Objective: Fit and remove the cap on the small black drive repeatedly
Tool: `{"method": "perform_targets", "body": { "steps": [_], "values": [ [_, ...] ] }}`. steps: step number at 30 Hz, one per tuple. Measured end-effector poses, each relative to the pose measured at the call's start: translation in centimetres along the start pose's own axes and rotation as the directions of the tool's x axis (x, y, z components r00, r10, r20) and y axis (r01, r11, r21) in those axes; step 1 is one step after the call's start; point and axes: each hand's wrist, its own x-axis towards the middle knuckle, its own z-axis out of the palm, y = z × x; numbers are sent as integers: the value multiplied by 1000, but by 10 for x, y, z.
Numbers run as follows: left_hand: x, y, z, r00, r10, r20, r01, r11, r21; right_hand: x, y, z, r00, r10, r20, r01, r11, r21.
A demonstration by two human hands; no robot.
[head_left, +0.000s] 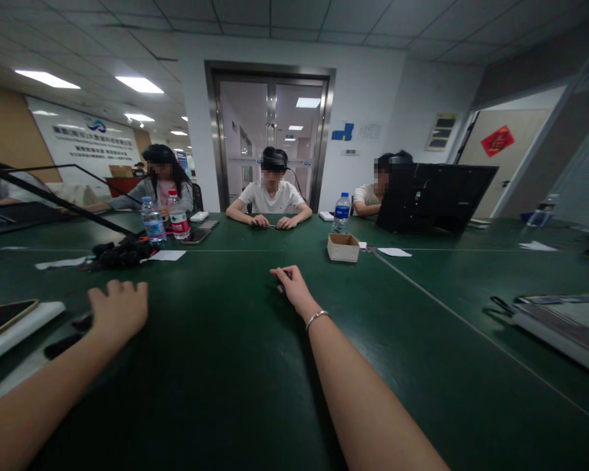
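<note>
My left hand (pixel 120 309) is at the left of the green table, palm down, fingers apart and slightly bent, with nothing visible in it. Close beside it lie dark objects (pixel 66 341) partly covered by my wrist, too unclear to name. My right hand (pixel 294 288), with a silver bracelet (pixel 317 320) at the wrist, is near the middle of the table. Its fingers are closed, index finger pointing left. A small greyish thing (pixel 281 288) shows under the fingers; its kind cannot be made out.
On the table (pixel 216 366) are a small open cardboard box (pixel 343 250), water bottles (pixel 153 221), a black cable bundle (pixel 122 252), paper (pixel 395 252), and a monitor (pixel 434 196). A phone on a white box (pixel 27 327) lies left. Several people sit opposite.
</note>
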Motion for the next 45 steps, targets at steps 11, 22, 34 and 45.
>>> {"method": "perform_targets", "body": {
  "steps": [11,22,34,45],
  "values": [
    [-13,216,-57,640,637,-430,-762,453,-463,8,6,-17,962,-15,-274,45,994,103],
    [27,134,-6,891,397,-219,-438,629,-642,7,3,-17,985,16,-169,-5,998,65],
    [38,-21,56,990,138,32,-85,755,-650,9,6,-18,991,8,-136,-2,999,38],
    [8,-12,48,962,269,-47,-221,667,-711,6,1,-19,993,36,-114,-33,999,32]
  ]
}}
